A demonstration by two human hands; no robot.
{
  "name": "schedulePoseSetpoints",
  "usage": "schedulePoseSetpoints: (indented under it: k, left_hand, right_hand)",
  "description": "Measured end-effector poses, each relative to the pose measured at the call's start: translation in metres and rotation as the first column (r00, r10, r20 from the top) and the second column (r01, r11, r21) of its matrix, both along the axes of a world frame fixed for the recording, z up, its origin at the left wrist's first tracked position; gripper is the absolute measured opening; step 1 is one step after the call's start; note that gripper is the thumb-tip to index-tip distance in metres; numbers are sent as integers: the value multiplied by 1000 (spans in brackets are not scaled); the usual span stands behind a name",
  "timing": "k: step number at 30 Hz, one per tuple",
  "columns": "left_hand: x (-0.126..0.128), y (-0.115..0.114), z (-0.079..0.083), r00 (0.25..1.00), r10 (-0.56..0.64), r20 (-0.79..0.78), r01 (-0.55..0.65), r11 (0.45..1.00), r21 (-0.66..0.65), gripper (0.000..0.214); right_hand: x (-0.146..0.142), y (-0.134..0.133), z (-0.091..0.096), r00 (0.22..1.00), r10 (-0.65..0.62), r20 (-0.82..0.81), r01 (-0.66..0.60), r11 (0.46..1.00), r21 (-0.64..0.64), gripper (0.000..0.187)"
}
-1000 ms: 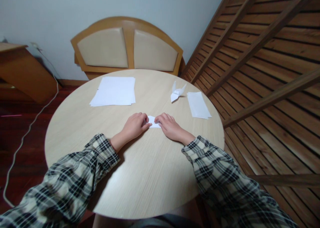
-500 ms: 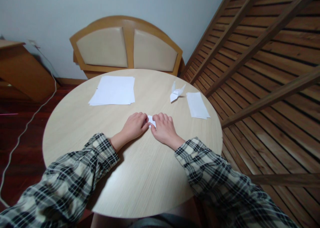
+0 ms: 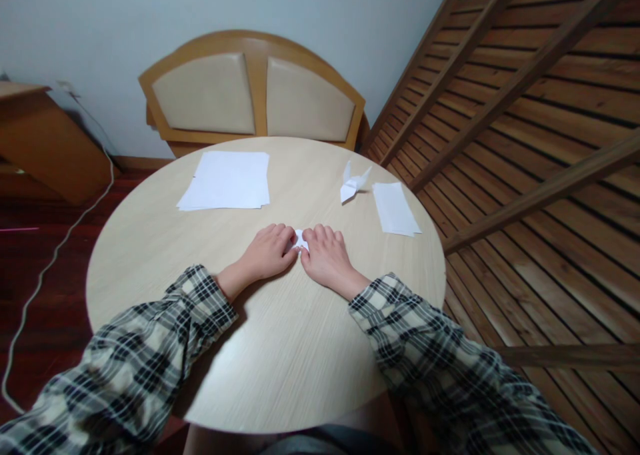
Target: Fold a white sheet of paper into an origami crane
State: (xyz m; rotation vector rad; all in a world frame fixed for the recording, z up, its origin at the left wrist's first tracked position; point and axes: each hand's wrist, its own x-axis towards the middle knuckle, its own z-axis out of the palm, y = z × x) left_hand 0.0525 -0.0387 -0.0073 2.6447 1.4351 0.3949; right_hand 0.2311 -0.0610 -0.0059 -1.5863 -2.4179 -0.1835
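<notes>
A small piece of folded white paper (image 3: 300, 240) lies at the middle of the round table, mostly covered by my fingers. My left hand (image 3: 271, 250) grips its left side, fingers curled and thumb pressed in. On the right side my right hand (image 3: 326, 254) closes on the same paper, its thumb close to the left thumb. Beyond the right hand, a folded white paper crane (image 3: 353, 184) stands on the tabletop with two points sticking up. The exact shape of the paper under my fingers is hidden.
A stack of white paper sheets (image 3: 227, 180) lies at the table's back left. Narrower paper strips (image 3: 397, 208) lie near the right edge of the round table (image 3: 280, 362). A padded headboard (image 3: 253, 88) stands behind, wooden slats (image 3: 530, 175) to the right, a white cable (image 3: 55, 252) on the left floor.
My two hands have drawn very slightly closer together over the folded paper, and less of it shows between them. The other papers and the crane stay put.
</notes>
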Motion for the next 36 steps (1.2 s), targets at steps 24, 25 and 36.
schedulePoseSetpoints:
  k: [24, 25, 36]
  left_hand:
    - [-15, 7, -3, 970, -137, 201, 152, 986, -63, 17]
    - [-15, 6, -4, 971, -136, 198, 149, 988, -50, 17]
    - [-17, 9, -8, 965, -128, 230, 125, 992, 28, 15]
  right_hand:
    - [19, 6, 2, 979, 78, -187, -105, 984, -145, 14]
    - [20, 7, 2, 975, 79, -209, -112, 982, -151, 14]
    - [32, 27, 2, 924, 163, -346, -220, 967, -131, 37]
